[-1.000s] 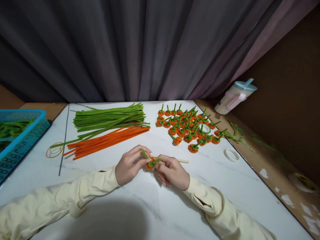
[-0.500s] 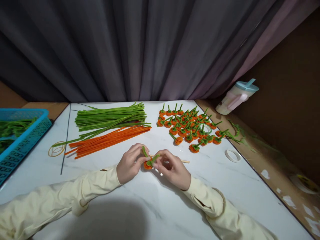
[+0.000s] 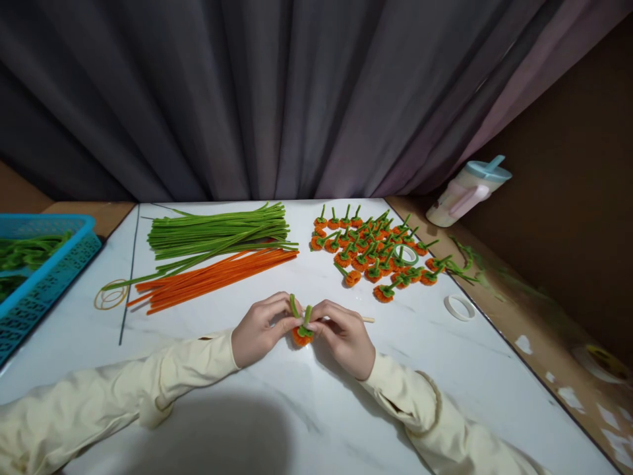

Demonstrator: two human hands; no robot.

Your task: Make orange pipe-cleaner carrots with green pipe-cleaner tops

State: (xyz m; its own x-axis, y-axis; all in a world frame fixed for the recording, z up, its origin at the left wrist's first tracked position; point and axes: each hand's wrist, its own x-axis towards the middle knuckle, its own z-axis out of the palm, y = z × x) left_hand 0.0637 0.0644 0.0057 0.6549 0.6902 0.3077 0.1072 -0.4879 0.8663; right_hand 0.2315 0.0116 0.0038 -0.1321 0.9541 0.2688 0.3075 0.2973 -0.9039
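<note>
A small orange pipe-cleaner ornament [image 3: 302, 338] with a green top hangs between my hands, just over the white table. Two green pipe-cleaner ends stick up from it, side by side. My left hand [image 3: 261, 330] pinches the left green end between thumb and fingertips. On the other side, my right hand [image 3: 346, 334] has thumb and forefinger closed on the right green end. Fingers cover part of the green top. Behind my right hand lies a thin wooden stick [image 3: 368, 320], mostly hidden.
Green pipe cleaners [image 3: 212, 231] and orange pipe cleaners [image 3: 212, 280] lie in bundles at the left, beside rubber bands [image 3: 109, 295]. Several similar orange ornaments [image 3: 383, 293] fill the back right, with a tape roll [image 3: 459, 307] nearby. A blue basket [image 3: 74, 254] and a tumbler [image 3: 465, 194] flank the table.
The ornament has shifted slightly right and toward me, and its green ends now stand more upright. My right thumb and forefinger have closed on the right end.
</note>
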